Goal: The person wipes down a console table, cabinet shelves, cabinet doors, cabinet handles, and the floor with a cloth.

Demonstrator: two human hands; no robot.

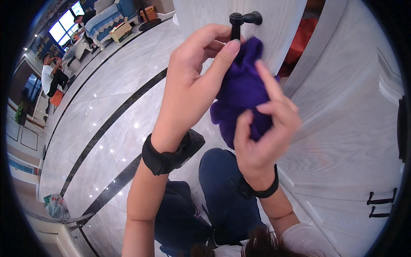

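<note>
My left hand (199,74) is closed around the black door handle (236,24), its thumb lying along the grip. A crumpled purple cloth (242,86) bunches up just right of and below that handle. My right hand (269,128) has the cloth in its curled thumb and fingers, with the index finger stretched up along the cloth's right edge; motion blurs this hand. The handle is fixed to a pale wood-grain door (205,13), which stands ajar. Black straps circle both wrists, and a dark box-shaped device (192,144) sits on the left one.
Red material (300,41) shows through the door gap. A pale panelled cabinet front (337,138) with black pulls (382,202) curves along the right. My bent knees (221,180) are below. Far left, one person (48,77) sits on an orange stool and another (85,22) leans over.
</note>
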